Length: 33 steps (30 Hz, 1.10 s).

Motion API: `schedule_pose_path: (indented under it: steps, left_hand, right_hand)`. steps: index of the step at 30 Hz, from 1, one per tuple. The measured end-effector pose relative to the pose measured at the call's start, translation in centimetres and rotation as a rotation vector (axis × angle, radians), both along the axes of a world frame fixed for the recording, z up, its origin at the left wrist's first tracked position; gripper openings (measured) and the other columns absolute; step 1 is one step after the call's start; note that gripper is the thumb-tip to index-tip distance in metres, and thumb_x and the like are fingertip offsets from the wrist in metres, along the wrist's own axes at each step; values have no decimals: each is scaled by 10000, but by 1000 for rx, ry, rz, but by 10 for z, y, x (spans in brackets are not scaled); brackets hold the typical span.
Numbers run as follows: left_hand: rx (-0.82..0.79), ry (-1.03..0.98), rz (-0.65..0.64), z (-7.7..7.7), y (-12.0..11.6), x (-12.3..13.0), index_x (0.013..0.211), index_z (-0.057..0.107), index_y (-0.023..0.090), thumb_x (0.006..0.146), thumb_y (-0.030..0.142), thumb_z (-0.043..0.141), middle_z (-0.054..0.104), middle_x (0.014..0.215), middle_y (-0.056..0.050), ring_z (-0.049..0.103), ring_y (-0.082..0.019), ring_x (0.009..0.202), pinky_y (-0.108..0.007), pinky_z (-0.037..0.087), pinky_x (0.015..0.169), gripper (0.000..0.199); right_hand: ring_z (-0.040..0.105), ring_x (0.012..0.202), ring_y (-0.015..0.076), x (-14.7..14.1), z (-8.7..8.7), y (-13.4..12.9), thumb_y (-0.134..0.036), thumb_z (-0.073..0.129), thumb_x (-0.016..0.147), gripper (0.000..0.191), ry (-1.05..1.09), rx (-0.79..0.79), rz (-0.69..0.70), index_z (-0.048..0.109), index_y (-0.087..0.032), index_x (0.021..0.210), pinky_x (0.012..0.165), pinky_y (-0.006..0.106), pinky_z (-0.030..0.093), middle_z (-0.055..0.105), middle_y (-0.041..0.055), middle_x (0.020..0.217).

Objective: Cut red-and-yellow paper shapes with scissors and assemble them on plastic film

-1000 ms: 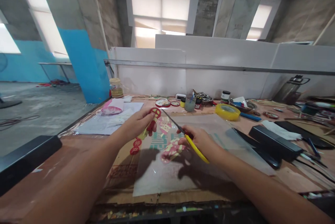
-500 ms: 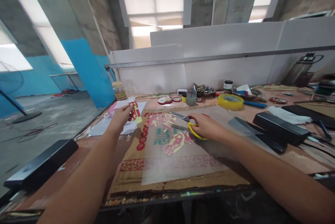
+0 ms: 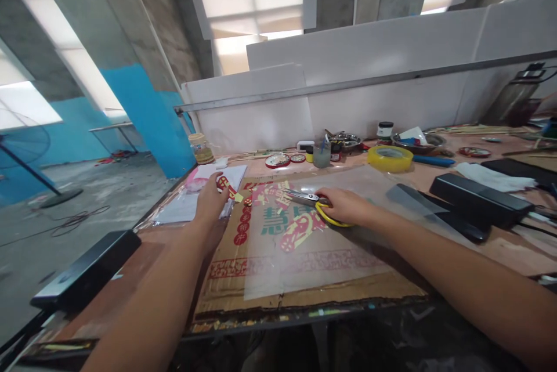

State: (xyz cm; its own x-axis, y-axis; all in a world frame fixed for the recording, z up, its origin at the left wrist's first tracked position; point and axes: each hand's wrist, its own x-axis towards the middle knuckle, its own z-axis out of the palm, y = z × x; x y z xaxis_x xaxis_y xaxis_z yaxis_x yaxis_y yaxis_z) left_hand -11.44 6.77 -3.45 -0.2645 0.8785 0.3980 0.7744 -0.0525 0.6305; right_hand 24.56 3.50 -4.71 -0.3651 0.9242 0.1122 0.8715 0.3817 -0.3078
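Closest to me, on the near side of my fingers, lies the brown corrugated cardboard [image 3: 217, 291] with red print, partly covered by a translucent, milky sheet [image 3: 265, 282]. On this sheet, to the left of my right fingers, there is a red and pale-yellow cut-out [image 3: 300, 230].

The fingers of my right hand [image 3: 347, 205] grasp the scissors with yellow handles and grey metal blades [image 3: 304, 195]; the hand is low over the sheet, palm down, with blades pointing leftward. One second ago they pointed upward, close to my left hand. The left hand [image 3: 211, 198] has gone away to the left, its fingers pinching a small red and pale-yellow strip [image 3: 228, 187], tilted, with the yellow end toward the right. Strip and blades are now apart, so I judge that the cutting of it is paused.

Under my left fingers and beyond them are white paper sheets [image 3: 178, 209].
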Motion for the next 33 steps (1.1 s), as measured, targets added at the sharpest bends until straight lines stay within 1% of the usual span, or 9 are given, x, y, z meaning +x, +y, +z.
schedule_pose_path:
  steps: [7, 11, 14, 17, 22, 24, 28, 31, 33]
  left_hand:
    - [-103, 210, -126, -9, 5, 20, 1211, 643, 137, 804, 293, 634, 719, 912, -98, 705, -271, 849, -363, 529, 815, 436]
    - [-60, 311, -166, -5, 1, 25, 971, 739, 145, 867, 378, 569, 669, 1100, -188, 642, -368, 1066, -476, 466, 969, 306]
    - [4, 358, -236, 5, -9, 36, 1045, 729, 184, 924, 409, 484, 614, 1252, -174, 597, -358, 1155, -499, 416, 1050, 354]
    - [3, 404, -465, 8, -22, 61, 1175, 693, 238, 910, 510, 525, 630, 1307, -97, 575, -297, 1225, -406, 414, 1089, 416]
    - [-70, 455, -767, -6, -43, 105, 1477, 434, 184, 810, 570, 670, 467, 1518, -144, 459, -317, 1373, -434, 365, 1138, 806]
    - [-63, 449, -810, -12, -48, 114, 1501, 396, 190, 867, 528, 621, 469, 1512, -162, 474, -321, 1359, -459, 377, 1119, 753]
    - [-45, 447, -877, -16, -49, 124, 1200, 697, 220, 934, 365, 547, 680, 1259, -126, 616, -275, 1171, -404, 448, 1028, 338]
    - [-68, 446, -905, -7, -48, 123, 924, 775, 223, 920, 254, 526, 746, 1055, -96, 675, -226, 988, -332, 493, 916, 250]
    - [-80, 438, -888, 9, -53, 117, 906, 772, 220, 913, 245, 514, 756, 944, -83, 683, -215, 884, -310, 508, 817, 259]
  right_hand:
    - [666, 1080, 326, 1, -1, 1, -308, 592, 882, 453, 21, -3, -4, 617, -177, 1315, 849, 338, 484, 681, 157, 1269]
    - [645, 1127, 318, 2, -1, 3, -269, 604, 865, 461, 65, 9, -1, 615, -180, 1317, 901, 340, 476, 670, 145, 1292]
    - [649, 1112, 297, 1, 2, 5, -267, 595, 879, 417, 122, 26, -5, 625, -187, 1288, 905, 332, 481, 678, 129, 1281]
    - [663, 1081, 270, 1, 5, 6, -305, 547, 933, 356, 188, 26, -10, 620, -198, 1264, 886, 321, 497, 697, 113, 1244]
    - [675, 1054, 260, 0, 10, 5, -298, 528, 960, 305, 264, -3, 10, 632, -165, 1214, 892, 337, 513, 707, 127, 1211]
    - [685, 1028, 237, 0, 11, 4, -305, 545, 957, 288, 283, -20, 47, 644, -174, 1194, 880, 314, 521, 717, 107, 1195]
    - [673, 1056, 220, 0, 7, 4, -294, 557, 955, 312, 309, -26, 94, 623, -184, 1239, 907, 303, 509, 702, 92, 1236]
    - [678, 1029, 215, 0, 3, 7, -283, 551, 956, 325, 318, -16, 84, 610, -171, 1255, 886, 299, 513, 708, 98, 1216]
    - [682, 1004, 220, 1, 4, 9, -291, 537, 961, 324, 316, 8, 63, 615, -160, 1246, 860, 299, 516, 717, 109, 1185]
